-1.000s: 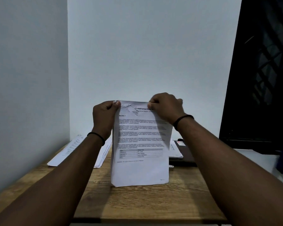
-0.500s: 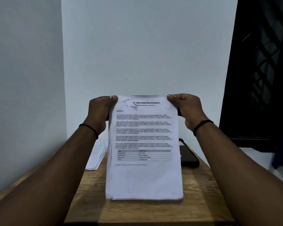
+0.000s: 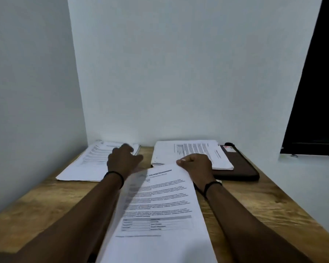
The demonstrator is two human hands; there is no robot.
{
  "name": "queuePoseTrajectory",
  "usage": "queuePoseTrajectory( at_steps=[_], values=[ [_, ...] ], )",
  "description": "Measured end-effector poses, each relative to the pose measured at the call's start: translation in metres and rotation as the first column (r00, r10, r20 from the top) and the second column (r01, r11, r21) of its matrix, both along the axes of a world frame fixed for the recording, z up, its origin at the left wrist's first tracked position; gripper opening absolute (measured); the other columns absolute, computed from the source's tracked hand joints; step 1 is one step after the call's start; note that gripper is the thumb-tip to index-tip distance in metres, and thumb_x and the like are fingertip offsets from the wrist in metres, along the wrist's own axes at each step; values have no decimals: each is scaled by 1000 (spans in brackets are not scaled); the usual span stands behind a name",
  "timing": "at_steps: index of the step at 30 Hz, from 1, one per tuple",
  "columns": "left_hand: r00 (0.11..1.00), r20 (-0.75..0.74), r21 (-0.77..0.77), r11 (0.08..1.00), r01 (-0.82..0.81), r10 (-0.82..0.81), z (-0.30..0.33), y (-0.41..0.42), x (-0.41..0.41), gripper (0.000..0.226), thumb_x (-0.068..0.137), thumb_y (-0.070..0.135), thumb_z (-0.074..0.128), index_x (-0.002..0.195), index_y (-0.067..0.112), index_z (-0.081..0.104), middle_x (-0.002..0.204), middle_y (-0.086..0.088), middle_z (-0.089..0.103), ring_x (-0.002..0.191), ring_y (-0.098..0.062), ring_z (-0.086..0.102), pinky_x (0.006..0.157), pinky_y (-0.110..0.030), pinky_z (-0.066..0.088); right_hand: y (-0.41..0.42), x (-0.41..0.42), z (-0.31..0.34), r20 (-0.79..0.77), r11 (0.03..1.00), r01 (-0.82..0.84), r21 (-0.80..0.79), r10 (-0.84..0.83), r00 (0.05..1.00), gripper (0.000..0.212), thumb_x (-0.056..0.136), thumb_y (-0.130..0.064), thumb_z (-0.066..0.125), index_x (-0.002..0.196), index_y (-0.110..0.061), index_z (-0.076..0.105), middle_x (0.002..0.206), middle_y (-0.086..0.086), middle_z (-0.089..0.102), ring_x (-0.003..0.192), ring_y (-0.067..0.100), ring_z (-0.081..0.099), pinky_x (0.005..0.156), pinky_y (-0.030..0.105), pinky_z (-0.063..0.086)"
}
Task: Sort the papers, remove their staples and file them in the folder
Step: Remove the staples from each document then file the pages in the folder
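Note:
A printed document (image 3: 158, 211) lies tilted low over the wooden table (image 3: 254, 202), reaching to the near edge. My right hand (image 3: 197, 166) pinches its top right corner. My left hand (image 3: 123, 160) is off the document and hovers, blurred, over the left paper stack (image 3: 84, 166); its fingers look loosely curled and hold nothing. A second paper stack (image 3: 194, 152) sits at the back centre, partly on a dark brown folder (image 3: 241, 168).
White walls close the table at the back and left. A dark window frame (image 3: 317, 92) stands at the right, with a white ledge (image 3: 311, 177) below it. Bare wood shows at the table's front left and front right.
The document, held upright by both hands before, has come down toward the table. My left hand let go of its top left corner and moved toward the left stack. The camera tilted down.

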State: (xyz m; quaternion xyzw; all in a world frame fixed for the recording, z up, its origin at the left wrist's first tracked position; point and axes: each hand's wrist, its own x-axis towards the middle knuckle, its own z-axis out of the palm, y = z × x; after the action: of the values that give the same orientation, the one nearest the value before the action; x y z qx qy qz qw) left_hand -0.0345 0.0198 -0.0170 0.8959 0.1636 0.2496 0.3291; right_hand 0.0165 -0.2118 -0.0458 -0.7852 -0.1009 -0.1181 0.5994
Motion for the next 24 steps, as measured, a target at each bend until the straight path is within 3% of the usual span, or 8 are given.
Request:
queuePoseTrajectory(
  at_steps=[2,4,6,9,12,17,21,24],
  values=[
    [980,75,72,981,179,-184,4,-21,16,30,82,38,75,106,20,71,106,0,69,101,-18,64,86,-28,48,5,5,-4,24,1000,-25,-14,26,999,15,76,-18,87,67,-11,76,76,-8,75,70,-1,67,62,11,47],
    [899,41,33,899,436,-437,7,-46,28,17,88,29,73,95,14,75,99,1,73,92,-14,65,77,-23,46,7,8,-4,51,999,-33,-31,34,998,14,77,-20,86,71,-11,77,78,-7,76,73,0,68,65,13,50],
    [818,-8,-51,817,574,-575,3,-65,40,21,90,23,71,79,5,72,78,-3,70,73,-20,62,68,-30,45,3,11,-6,72,999,-24,-32,27,997,13,78,-21,85,72,-12,77,79,-8,76,78,4,70,69,19,54],
    [764,-20,-173,755,633,-645,-7,-74,51,36,90,25,71,72,-4,62,65,-6,50,62,-14,42,60,-27,36,-8,20,-11,73,1000,10,-22,-9,997,17,78,-24,85,69,-14,76,77,-9,75,78,4,70,70,21,54],
    [731,-36,-209,720,662,-682,-12,-69,51,44,93,28,68,60,8,47,58,-6,33,53,-15,25,49,-23,22,-7,22,-11,73,1000,14,-20,-12,997,12,76,-22,87,72,-17,76,76,-8,75,78,6,70,72,24,54],
    [741,43,-335,689,642,-670,-21,-64,49,27,89,30,72,81,5,74,54,-3,38,50,-12,25,49,-20,23,-5,21,-8,61,998,-5,-59,9,998,12,75,-23,86,72,-20,75,79,-10,75,80,5,69,70,23,54],
    [746,77,-368,677,638,-662,-21,-67,48,32,86,32,74,82,1,73,53,-3,36,48,-11,23,48,-20,20,-11,21,-6,60,998,-7,-64,11,998,12,76,-25,86,73,-18,76,78,-11,74,75,-2,67,64,15,48],
    [739,119,-390,653,649,-663,-23,-69,48,38,81,35,76,82,-3,71,60,-6,36,54,-15,21,52,-24,19,-16,22,-5,54,997,-11,-75,15,998,16,76,-28,86,76,-15,76,80,-10,75,75,1,67,65,17,49]
  ],
)
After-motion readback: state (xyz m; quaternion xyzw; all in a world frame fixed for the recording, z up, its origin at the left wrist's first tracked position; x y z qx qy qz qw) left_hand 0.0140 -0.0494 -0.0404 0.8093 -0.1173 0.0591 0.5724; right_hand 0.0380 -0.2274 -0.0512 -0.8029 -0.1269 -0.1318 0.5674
